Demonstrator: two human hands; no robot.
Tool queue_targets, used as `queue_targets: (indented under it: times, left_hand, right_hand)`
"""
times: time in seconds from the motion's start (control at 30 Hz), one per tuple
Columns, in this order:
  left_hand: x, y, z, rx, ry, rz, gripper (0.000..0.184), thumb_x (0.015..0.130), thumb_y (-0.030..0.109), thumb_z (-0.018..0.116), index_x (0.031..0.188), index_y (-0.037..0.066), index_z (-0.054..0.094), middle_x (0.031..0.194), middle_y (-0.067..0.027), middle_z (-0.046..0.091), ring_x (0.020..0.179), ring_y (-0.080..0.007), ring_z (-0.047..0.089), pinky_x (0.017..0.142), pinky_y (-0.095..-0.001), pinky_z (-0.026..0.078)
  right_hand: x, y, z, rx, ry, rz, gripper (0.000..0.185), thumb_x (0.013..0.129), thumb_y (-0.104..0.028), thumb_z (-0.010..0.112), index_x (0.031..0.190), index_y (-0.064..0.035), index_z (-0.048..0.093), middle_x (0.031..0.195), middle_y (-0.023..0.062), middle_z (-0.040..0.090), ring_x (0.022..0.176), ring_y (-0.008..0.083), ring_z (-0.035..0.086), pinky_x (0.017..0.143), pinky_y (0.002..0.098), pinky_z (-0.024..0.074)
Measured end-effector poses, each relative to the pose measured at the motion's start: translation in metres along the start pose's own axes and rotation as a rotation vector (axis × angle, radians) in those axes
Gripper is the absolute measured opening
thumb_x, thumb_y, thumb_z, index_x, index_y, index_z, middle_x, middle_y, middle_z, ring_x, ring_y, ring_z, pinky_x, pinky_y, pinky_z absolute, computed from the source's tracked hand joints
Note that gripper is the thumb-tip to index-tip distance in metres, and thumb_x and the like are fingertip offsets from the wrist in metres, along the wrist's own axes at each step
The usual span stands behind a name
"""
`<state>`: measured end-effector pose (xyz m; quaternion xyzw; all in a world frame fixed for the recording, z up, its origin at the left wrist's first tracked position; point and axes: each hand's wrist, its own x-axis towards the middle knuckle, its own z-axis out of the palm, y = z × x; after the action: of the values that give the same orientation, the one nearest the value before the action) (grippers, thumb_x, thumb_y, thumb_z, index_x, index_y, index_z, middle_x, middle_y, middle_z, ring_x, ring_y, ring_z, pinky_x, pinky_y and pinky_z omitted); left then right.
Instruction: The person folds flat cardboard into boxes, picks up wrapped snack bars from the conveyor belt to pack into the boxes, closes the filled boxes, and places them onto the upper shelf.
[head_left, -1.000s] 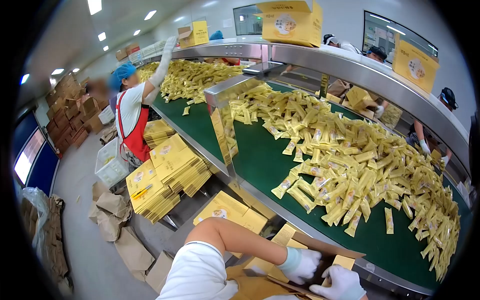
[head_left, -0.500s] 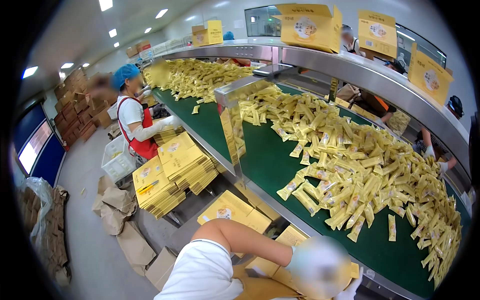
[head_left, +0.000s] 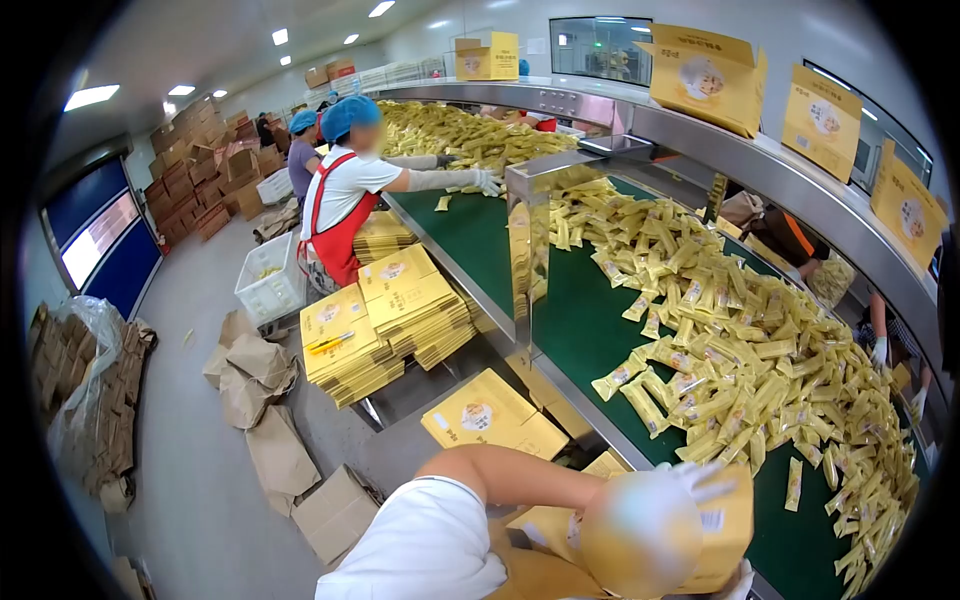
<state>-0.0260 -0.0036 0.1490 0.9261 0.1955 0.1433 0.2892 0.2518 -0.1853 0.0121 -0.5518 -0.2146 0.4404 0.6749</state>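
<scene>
A yellow carton, tilted with a printed label on its side, is in front of me at the belt's near edge. My left hand, in a white glove, lies along its upper edge with fingers stretched out. At its lower corner, my right hand grips the carton, only partly in view. A blurred round patch covers the carton's left part and my left wrist. Beside my arm lies a stack of flat yellow cartons. Yellow wrapped snack packs are heaped on the green conveyor belt.
A metal post stands at the belt's near edge. Past stacked flat cartons with a yellow cutter, a co-worker in a red apron reaches over the belt. Brown paper lies on the floor. Cartons stand on the upper ledge.
The carton has come up and tilted, its side now showing. My left hand now shows on its top edge. The view has shifted left; the co-worker now reaches onto the belt.
</scene>
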Motion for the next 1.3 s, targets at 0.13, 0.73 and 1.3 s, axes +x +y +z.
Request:
queue_targets:
  times: [0.13,0.73,1.3]
  left_hand:
    - [0.014,-0.057,0.054,-1.171,0.241,0.072,0.089,0.089,0.042,0.064,0.159,0.011,0.018,0.161,-0.0221,0.024,0.140,-0.0356,0.042,0.115,-0.0414,0.037]
    - [-0.040,-0.108,0.127,0.087,0.007,-0.594,0.048,0.104,0.041,0.037,0.110,0.005,0.068,0.105,-0.0194,0.071,0.101,-0.0351,0.068,0.087,-0.0449,0.054]
    - [-0.082,-0.112,0.067,-0.995,0.025,-0.632,0.043,0.102,0.033,0.052,0.124,-0.002,0.059,0.113,-0.0151,0.070,0.104,-0.0239,0.067,0.089,-0.0362,0.051]
  right_hand:
    - [0.000,0.025,-0.024,-0.079,0.002,-0.009,0.058,0.105,-0.037,0.044,0.151,-0.0048,0.033,0.149,0.0133,0.042,0.133,0.0288,0.044,0.110,0.0425,0.0383]
    - [-0.061,-0.037,0.172,-1.498,-0.084,-0.275,0.089,0.087,-0.023,0.059,0.157,0.0002,0.008,0.117,0.0334,0.060,0.091,0.0472,0.065,0.081,0.0513,0.0542]
    - [-0.034,0.026,0.060,-0.810,-0.022,-0.340,0.075,0.095,-0.014,0.057,0.154,0.0079,0.017,0.149,0.0328,0.040,0.130,0.0402,0.051,0.105,0.0405,0.0434]
